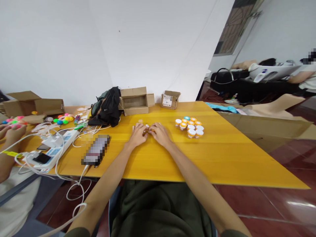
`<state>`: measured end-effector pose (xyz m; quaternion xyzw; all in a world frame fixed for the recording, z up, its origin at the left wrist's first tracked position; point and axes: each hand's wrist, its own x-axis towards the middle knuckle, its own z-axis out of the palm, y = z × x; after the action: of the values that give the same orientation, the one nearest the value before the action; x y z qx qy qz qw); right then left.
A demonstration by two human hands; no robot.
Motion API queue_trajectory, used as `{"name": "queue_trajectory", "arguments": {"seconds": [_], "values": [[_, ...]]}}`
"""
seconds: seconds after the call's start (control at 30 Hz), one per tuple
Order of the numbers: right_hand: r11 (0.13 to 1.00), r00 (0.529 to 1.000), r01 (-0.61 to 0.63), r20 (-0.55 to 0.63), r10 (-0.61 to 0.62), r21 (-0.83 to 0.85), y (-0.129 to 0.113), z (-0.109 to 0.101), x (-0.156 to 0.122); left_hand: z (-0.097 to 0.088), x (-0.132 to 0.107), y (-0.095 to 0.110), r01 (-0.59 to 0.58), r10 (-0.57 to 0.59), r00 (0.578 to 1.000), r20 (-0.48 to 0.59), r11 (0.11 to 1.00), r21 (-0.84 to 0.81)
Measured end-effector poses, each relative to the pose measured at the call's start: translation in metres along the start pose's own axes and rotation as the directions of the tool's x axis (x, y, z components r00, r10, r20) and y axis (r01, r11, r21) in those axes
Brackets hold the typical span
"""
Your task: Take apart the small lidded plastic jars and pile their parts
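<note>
My left hand (138, 135) and my right hand (159, 133) meet low over the middle of the table, fingers bent and closed. Between their fingertips is a small brown piece (145, 131), too small to name; both hands grip it. A little white spot (147, 126) shows just behind the fingertips, and a pale round disc (140, 121) lies beyond my left hand. To the right of my right hand stands a cluster of small jars (191, 133) with white, orange and teal lids.
An open cardboard box (135, 104), a smaller box (170, 99) and a black backpack (108, 107) stand along the wall. Left of me lie a phone (96, 150) on a cable and a power strip (58, 151). Another person's hand (16, 133) is near coloured balls (63, 119).
</note>
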<state>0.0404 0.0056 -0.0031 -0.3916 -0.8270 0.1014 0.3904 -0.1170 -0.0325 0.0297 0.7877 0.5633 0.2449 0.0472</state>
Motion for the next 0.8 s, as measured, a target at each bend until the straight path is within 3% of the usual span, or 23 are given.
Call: {"name": "queue_trajectory", "arguments": {"seconds": [0.4,0.8], "values": [[0.943,0.991,-0.133,0.063,0.119,0.306,-0.007,-0.006,0.000,0.001,0.002,0.000,-0.005,0.004,0.999,-0.040,0.999,-0.036],[0.967,0.987,-0.160,0.053,0.152,0.197,-0.013,-0.012,-0.001,-0.001,0.000,0.006,-0.016,0.014,0.996,-0.088,1.000,-0.020]]}}
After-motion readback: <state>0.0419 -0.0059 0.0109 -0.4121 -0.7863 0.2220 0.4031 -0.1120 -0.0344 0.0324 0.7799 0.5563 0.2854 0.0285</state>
